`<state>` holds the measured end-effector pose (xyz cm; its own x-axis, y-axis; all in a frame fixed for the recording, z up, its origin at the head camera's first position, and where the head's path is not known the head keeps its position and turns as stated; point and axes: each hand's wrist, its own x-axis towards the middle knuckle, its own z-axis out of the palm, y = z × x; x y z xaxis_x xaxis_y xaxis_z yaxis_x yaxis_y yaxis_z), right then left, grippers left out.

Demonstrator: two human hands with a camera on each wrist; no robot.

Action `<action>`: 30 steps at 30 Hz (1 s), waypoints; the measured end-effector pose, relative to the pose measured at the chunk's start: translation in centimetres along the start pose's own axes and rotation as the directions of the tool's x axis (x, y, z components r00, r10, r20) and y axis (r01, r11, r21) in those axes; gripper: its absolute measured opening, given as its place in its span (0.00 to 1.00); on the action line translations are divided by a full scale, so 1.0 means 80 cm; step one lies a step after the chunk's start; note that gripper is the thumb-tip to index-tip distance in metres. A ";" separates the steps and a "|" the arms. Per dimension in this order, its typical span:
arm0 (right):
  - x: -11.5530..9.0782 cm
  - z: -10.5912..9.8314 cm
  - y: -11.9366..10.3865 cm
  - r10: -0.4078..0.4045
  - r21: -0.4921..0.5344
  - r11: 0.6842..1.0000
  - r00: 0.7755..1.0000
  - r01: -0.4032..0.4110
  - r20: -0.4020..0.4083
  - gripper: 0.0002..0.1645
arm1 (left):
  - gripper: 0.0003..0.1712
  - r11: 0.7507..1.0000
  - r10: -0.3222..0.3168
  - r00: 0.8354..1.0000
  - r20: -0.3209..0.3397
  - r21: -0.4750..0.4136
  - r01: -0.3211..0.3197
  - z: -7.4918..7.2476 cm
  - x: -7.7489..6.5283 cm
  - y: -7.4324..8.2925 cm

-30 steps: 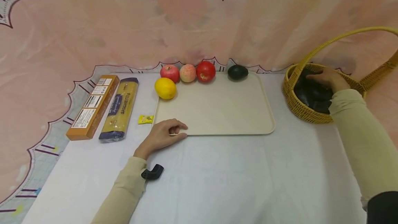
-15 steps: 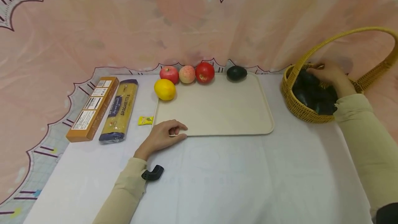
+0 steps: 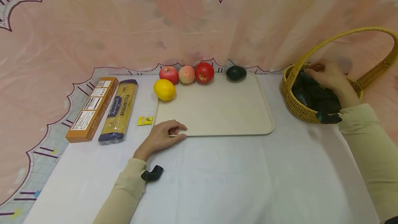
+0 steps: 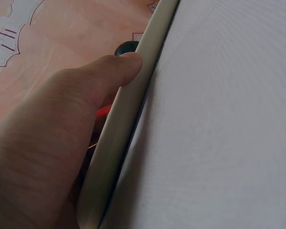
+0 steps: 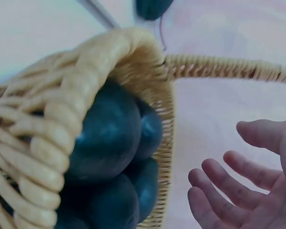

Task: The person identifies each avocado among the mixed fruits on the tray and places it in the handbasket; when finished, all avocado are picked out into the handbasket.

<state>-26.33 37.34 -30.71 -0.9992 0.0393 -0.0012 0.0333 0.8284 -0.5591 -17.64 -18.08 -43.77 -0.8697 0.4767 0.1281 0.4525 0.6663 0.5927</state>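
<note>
My left hand (image 3: 161,136) holds the front edge of the cream tray (image 3: 217,113), near its left corner. In the left wrist view my thumb lies on the outer side of the tray's rim (image 4: 119,124). My right hand (image 3: 326,73) is at the far side of the wicker basket (image 3: 295,104), over its rim. Several dark avocados (image 5: 105,138) fill the basket. The right wrist view has the right hand's fingers (image 5: 233,191) loosely bent and apart from the avocados, with nothing between them. Another avocado (image 3: 236,73) lies at the tray's back right.
Along the tray's back left are an apple (image 3: 169,74), a peach (image 3: 186,74), a red round fruit (image 3: 204,73) and a lemon (image 3: 164,90). To the left lie a small yellow packet (image 3: 145,120), a spaghetti pack (image 3: 119,110) and an orange-brown box (image 3: 92,109). The basket's handle (image 3: 348,35) arches high.
My right hand has moved from over the avocados toward the basket's back rim, and its forearm shifted slightly right. The left hand and the tray have stayed in place.
</note>
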 end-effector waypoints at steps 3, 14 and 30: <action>-0.006 0.001 -0.005 -0.027 0.001 1.000 0.999 0.028 -0.033 0.35 | 0.11 1.000 0.000 1.000 -0.001 -0.002 0.000 0.000 -0.001 0.000; -0.041 0.018 -0.029 -0.116 0.138 0.982 0.986 0.132 -0.121 0.21 | 0.12 1.000 -0.004 1.000 -0.008 -0.010 0.004 0.001 -0.001 -0.001; -0.048 0.076 -0.060 -0.237 0.198 0.942 0.955 0.271 -0.179 0.17 | 0.12 1.000 0.007 1.000 -0.012 -0.009 -0.007 0.001 -0.002 -0.002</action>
<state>-22.75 29.85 -33.06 -0.9582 -0.0588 0.2799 -0.2437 0.6804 -0.6911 -17.56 -18.18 -43.93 -0.8689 0.4743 0.1419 0.4568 0.6575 0.5992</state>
